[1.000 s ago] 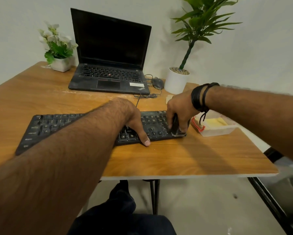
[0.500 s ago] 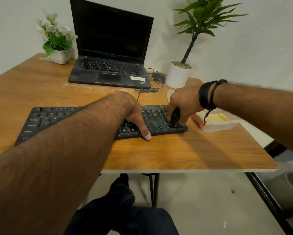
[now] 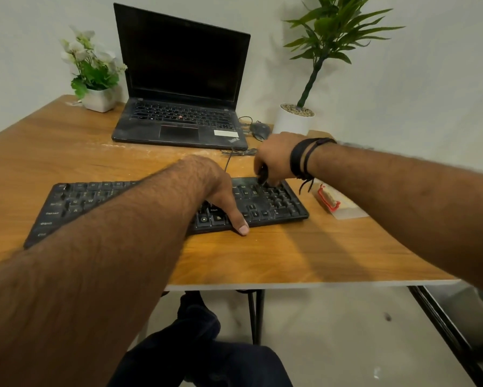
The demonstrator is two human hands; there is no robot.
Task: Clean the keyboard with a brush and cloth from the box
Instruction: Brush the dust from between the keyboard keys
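A black, dusty keyboard lies across the wooden table. My left hand rests on its middle keys, thumb over the front edge, holding it down. My right hand grips a small black brush whose tip touches the keys at the keyboard's far right corner. Most of the brush is hidden inside my fist. A clear plastic box with a red clip sits just right of the keyboard, partly behind my right forearm. I see no cloth.
An open black laptop stands behind the keyboard, with a mouse and cable beside it. A white flower pot is at the back left, a tall potted plant at the back right. The table's front edge lies near my knees.
My right hand has drawn the brush from the keyboard's near right corner up to its far right corner. My left hand has stayed on the keys.
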